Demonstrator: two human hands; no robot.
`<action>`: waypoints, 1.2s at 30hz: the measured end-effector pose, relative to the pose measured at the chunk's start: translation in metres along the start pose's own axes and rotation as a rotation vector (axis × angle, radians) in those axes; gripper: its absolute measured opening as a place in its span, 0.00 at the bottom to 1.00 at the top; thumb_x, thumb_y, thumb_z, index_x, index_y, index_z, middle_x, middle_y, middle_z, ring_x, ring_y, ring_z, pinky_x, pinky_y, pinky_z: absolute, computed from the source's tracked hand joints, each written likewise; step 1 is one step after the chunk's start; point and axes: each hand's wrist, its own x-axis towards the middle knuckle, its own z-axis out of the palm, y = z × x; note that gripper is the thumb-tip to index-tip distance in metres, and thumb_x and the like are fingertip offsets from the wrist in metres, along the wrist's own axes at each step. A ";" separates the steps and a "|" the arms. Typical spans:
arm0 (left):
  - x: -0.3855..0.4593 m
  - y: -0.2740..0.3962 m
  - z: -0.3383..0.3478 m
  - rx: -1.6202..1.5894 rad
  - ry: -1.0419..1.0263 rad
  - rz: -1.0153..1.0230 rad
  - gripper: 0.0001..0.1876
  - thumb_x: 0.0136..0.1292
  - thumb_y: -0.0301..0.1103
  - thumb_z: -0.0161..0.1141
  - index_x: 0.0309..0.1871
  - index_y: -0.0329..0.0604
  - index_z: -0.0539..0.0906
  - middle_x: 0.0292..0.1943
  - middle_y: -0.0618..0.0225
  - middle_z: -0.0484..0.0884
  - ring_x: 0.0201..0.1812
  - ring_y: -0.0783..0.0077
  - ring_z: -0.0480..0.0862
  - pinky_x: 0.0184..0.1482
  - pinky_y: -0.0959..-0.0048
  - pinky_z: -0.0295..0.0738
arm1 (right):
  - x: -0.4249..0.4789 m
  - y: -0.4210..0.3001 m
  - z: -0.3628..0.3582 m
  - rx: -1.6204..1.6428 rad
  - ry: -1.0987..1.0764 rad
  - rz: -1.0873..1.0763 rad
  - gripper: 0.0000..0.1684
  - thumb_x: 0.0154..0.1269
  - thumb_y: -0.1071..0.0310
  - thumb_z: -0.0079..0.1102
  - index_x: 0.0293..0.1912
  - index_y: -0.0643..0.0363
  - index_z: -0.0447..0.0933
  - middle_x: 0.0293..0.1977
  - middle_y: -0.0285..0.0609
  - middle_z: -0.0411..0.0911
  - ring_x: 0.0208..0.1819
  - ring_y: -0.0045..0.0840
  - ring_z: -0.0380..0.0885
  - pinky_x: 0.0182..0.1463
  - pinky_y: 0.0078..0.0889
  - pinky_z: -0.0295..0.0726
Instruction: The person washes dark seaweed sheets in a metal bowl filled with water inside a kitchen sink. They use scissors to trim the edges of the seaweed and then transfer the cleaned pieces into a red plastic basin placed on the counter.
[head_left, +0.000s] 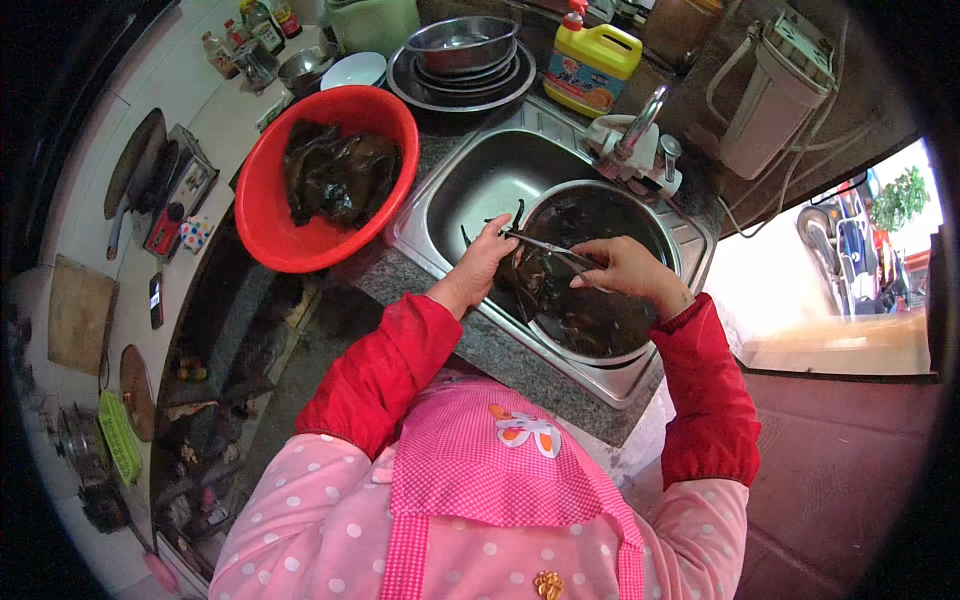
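My left hand (480, 259) grips a dark, leafy sheet that looks like kelp (529, 281), over the near left edge of a round metal basin. In my right hand (622, 271) is a pair of scissors (551, 246), its blades pointing left to the dark strip at my left fingertips. The metal basin (664, 225) sits in the stainless steel sink (480, 180) and holds dark liquid with dark pieces in it. More dark, wet sheets (341, 172) lie in a red plastic basin (259, 225) left of the sink.
A faucet (637, 124) rises behind the metal basin. Stacked metal bowls (461, 45) and a yellow detergent jug (592, 67) stand beyond the sink. White bowls (354, 71) and condiment bottles (262, 26) are at the back left. A phone (156, 300) lies on the left counter.
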 end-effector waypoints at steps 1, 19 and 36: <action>0.003 -0.002 -0.006 0.011 -0.009 -0.011 0.29 0.63 0.28 0.50 0.66 0.39 0.55 0.31 0.69 0.76 0.31 0.78 0.75 0.37 0.80 0.70 | 0.002 0.001 0.000 -0.001 -0.021 0.011 0.31 0.49 0.49 0.66 0.49 0.56 0.76 0.29 0.46 0.79 0.29 0.29 0.78 0.36 0.30 0.74; 0.009 0.008 -0.017 -0.019 -0.070 -0.028 0.12 0.61 0.26 0.50 0.48 0.38 0.74 0.26 0.76 0.71 0.26 0.84 0.69 0.31 0.85 0.65 | 0.029 0.009 0.000 -0.005 0.065 -0.187 0.29 0.48 0.59 0.70 0.50 0.59 0.76 0.20 0.39 0.73 0.22 0.18 0.69 0.27 0.22 0.68; 0.019 0.003 -0.013 -0.036 0.013 -0.052 0.12 0.64 0.31 0.52 0.50 0.40 0.74 0.26 0.75 0.72 0.27 0.82 0.70 0.32 0.83 0.66 | 0.001 0.025 0.000 0.014 0.097 -0.064 0.31 0.49 0.47 0.65 0.49 0.56 0.76 0.26 0.47 0.79 0.28 0.32 0.79 0.35 0.31 0.75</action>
